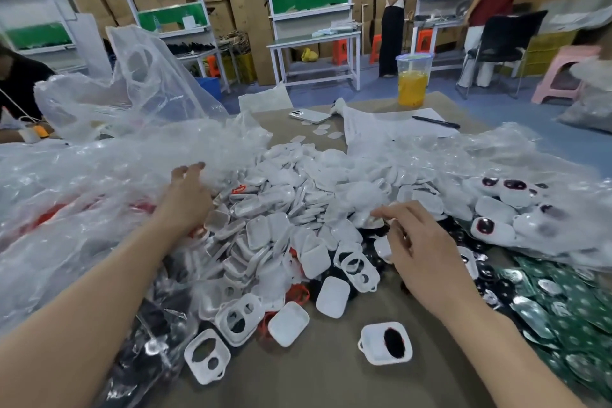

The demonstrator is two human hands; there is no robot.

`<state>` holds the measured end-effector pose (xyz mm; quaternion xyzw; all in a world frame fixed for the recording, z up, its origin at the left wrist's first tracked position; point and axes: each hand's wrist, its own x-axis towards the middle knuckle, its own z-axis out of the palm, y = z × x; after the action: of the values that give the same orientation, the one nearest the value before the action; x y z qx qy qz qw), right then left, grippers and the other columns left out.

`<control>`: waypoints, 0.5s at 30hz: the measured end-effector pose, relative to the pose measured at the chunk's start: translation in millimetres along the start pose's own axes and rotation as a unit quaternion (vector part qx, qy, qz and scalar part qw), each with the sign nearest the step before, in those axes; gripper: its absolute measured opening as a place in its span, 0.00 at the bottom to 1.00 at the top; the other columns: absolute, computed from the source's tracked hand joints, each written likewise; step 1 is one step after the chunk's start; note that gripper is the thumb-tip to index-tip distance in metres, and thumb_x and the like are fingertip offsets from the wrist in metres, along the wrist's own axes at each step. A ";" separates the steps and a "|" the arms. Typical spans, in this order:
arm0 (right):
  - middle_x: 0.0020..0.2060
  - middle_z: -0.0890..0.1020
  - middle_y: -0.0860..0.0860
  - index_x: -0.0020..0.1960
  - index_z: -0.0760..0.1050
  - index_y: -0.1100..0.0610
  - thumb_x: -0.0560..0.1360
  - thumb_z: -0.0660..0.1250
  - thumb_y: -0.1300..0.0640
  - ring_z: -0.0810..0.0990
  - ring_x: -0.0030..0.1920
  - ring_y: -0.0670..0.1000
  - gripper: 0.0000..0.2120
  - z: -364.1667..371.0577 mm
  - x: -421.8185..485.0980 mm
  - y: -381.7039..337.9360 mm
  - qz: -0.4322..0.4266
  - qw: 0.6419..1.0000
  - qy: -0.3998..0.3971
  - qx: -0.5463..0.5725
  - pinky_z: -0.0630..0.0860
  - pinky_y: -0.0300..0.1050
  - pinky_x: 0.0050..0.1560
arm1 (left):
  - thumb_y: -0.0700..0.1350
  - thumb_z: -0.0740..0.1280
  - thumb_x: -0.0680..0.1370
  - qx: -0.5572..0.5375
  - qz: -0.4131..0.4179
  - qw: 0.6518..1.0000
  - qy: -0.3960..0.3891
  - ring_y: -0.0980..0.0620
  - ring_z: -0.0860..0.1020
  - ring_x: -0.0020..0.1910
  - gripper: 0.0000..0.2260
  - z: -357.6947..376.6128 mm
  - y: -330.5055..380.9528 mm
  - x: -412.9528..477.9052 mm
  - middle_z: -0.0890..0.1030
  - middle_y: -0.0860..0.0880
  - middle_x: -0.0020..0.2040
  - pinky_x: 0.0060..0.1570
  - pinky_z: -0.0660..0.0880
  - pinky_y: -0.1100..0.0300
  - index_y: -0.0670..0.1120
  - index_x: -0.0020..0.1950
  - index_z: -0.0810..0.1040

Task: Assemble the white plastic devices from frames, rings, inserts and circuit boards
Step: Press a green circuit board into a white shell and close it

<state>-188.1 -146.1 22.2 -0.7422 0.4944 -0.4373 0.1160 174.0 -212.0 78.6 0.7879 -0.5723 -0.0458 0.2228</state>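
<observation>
A big heap of white plastic covers (298,202) fills the middle of the table. White frames with two holes (207,359) lie at its near edge. One frame with a dark red insert (385,343) lies alone in front. Green circuit boards (563,305) are piled at the right, and finished white pieces with dark red inserts (496,205) lie on plastic beyond them. My left hand (187,199) reaches into the left side of the heap beside the clear plastic bag, fingers loosely bent. My right hand (420,242) hovers over the heap's right side, fingers relaxed, holding nothing visible.
Crumpled clear plastic bags (99,175) cover the left side of the table. Farther back lie a phone (309,115), papers with a pen (435,121) and a cup of orange drink (413,79). A person sits at the far left; two people stand by workbenches behind.
</observation>
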 end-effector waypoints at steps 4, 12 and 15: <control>0.52 0.74 0.40 0.61 0.78 0.49 0.80 0.58 0.59 0.74 0.37 0.39 0.15 0.6 0.9 0.0 -0.007 1.000 -0.013 -0.027 0.69 0.30 0.36 | 0.40 0.59 0.82 0.030 -0.013 0.999 -0.003 0.28 0.67 0.71 0.30 -1.8 -1.4 11.5 0.47 0.40 0.81 0.70 0.63 0.38 0.49 0.81 0.51; 0.53 0.73 0.40 0.62 0.78 0.49 0.80 0.57 0.59 0.75 0.40 0.39 0.16 0.0 -0.8 0.7 0.012 1.000 -0.020 -0.014 0.71 0.32 0.40 | 0.46 0.61 0.82 0.058 0.006 0.998 0.003 0.32 0.77 0.52 0.21 -0.3 9.8 6.8 0.60 0.37 0.72 0.59 0.71 0.45 0.47 0.75 0.66; 0.54 0.74 0.40 0.63 0.77 0.48 0.81 0.58 0.59 0.74 0.37 0.38 0.15 0.6 -2.3 -0.2 0.012 0.999 -0.027 -0.018 0.71 0.36 0.41 | 0.50 0.58 0.83 0.059 0.003 0.998 0.028 0.35 0.77 0.47 0.15 7.1 18.3 -4.5 0.71 0.36 0.65 0.53 0.74 0.47 0.46 0.67 0.72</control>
<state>-187.8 -144.3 20.8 -0.7497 0.5074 -0.4072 0.1211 154.0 -214.4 78.9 0.7989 -0.5700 0.0112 0.1919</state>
